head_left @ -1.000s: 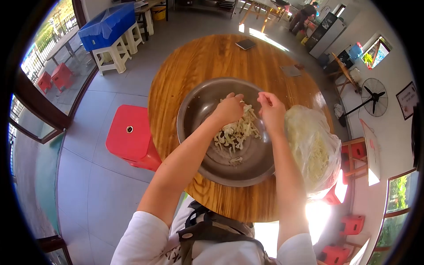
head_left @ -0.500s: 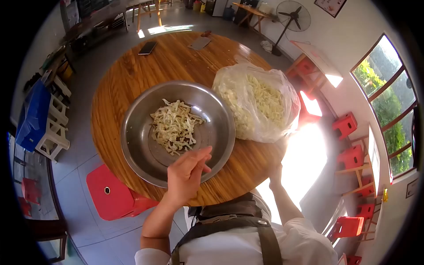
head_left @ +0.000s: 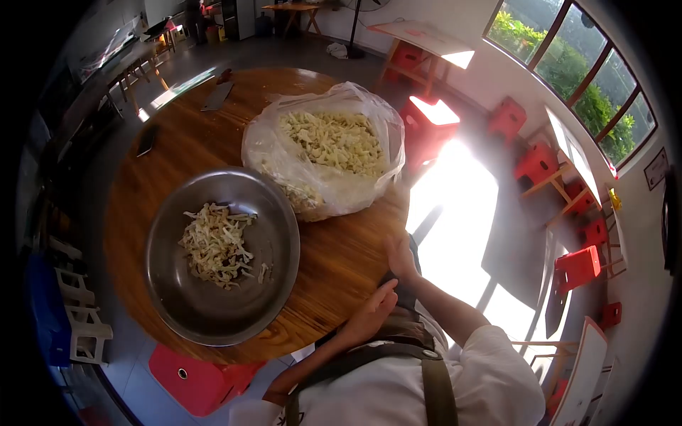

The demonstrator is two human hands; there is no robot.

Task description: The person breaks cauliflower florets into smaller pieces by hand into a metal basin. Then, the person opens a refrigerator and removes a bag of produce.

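A wide steel bowl [head_left: 277, 284] stands on the round wooden table [head_left: 135, 206]. Whitish-green cut cauliflower pieces [head_left: 217, 245] lie heaped in it. Behind it on the right, a clear plastic bag [head_left: 369, 192] gapes open, full of more cut cauliflower [head_left: 337, 142]. My left hand [head_left: 371, 311] is right of the bowl, over the table's near edge, with fingers loosely stretched out and nothing visible in them. My right hand [head_left: 402, 257] is at the table's right edge, fingers extended and partly hidden, with no held thing visible.
A cleaver [head_left: 217, 96] and a phone [head_left: 147, 140] lie toward the table's far left side. A red stool [head_left: 192, 380] is below the near edge. More red stools [head_left: 430, 128] and small tables [head_left: 423, 39] line the window side.
My left hand has moved right, from above the bowl's near rim toward my right hand. The view has turned right, so the bowl and bag appear farther left.
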